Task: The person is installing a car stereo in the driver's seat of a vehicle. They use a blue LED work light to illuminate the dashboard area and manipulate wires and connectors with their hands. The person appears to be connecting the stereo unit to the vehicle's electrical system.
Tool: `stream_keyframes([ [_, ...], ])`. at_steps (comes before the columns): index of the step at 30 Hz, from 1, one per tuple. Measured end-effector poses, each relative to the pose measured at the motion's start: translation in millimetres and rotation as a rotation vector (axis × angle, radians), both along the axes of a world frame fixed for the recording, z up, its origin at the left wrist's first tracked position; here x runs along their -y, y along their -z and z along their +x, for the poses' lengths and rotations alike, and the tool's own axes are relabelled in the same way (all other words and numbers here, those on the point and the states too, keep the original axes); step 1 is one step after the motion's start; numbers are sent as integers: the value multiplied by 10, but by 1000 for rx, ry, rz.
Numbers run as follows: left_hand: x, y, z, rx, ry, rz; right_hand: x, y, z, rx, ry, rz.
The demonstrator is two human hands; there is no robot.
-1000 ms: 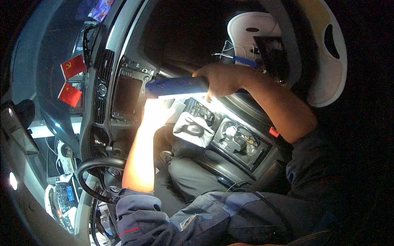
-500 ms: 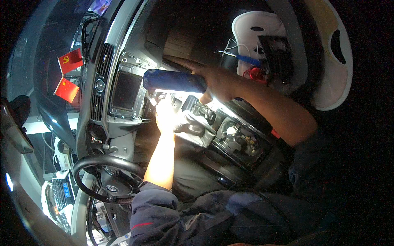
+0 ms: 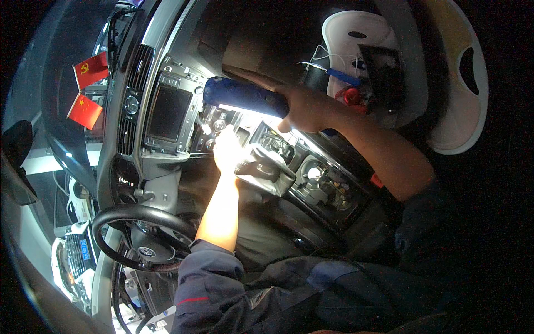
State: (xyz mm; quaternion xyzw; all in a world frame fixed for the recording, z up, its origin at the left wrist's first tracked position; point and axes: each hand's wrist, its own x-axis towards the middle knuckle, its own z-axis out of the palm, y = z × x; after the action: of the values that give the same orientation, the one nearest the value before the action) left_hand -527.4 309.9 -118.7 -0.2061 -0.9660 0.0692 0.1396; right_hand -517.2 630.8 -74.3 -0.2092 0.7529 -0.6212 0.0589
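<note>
My right hand point(image 3: 306, 108) grips the end of a long dark-blue work light point(image 3: 243, 97). The lamp's lit strip throws a strong glare over the centre console. In that glare my left hand point(image 3: 226, 150) reaches to the control panel point(image 3: 214, 125) with round knobs, below the screen. Its fingers are washed out, so whether they hold anything is hidden. Right beside that hand lies the gear lever with its loose grey boot point(image 3: 261, 170). Farther along, the opened console section point(image 3: 320, 178) shows its inner parts.
A dark screen unit point(image 3: 169, 114) sits in the dashboard with its surround exposed. The steering wheel point(image 3: 147, 214) is at the lower left. On the passenger seat, a white-trimmed cover point(image 3: 347, 28) carries a blue-handled tool point(image 3: 344, 77), a red object point(image 3: 351, 96) and cable. Two small red flags point(image 3: 86, 110) stand on the dashboard.
The work light has risen slightly in the view with my right hand. My left hand has drawn back a little, and the panel's knobs show more. The whole view has shifted slightly.
</note>
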Motion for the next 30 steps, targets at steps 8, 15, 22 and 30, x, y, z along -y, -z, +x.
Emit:
stream_keyframes([
  [8, -66, -173, -117, 254, -185, 15, -5, -34, 72, -30, 87, -89],
  [15, -42, 22, -83, 98, -83, 47, 31, 86, -8, 15, 71, -16],
  [22, -40, 42, -113, 36, -93, 143, -52, -66, 49, 109, 15, 24],
  [30, 59, 186, -53, -124, 58, -95, -7, -1, 34, 83, 6, 84],
])
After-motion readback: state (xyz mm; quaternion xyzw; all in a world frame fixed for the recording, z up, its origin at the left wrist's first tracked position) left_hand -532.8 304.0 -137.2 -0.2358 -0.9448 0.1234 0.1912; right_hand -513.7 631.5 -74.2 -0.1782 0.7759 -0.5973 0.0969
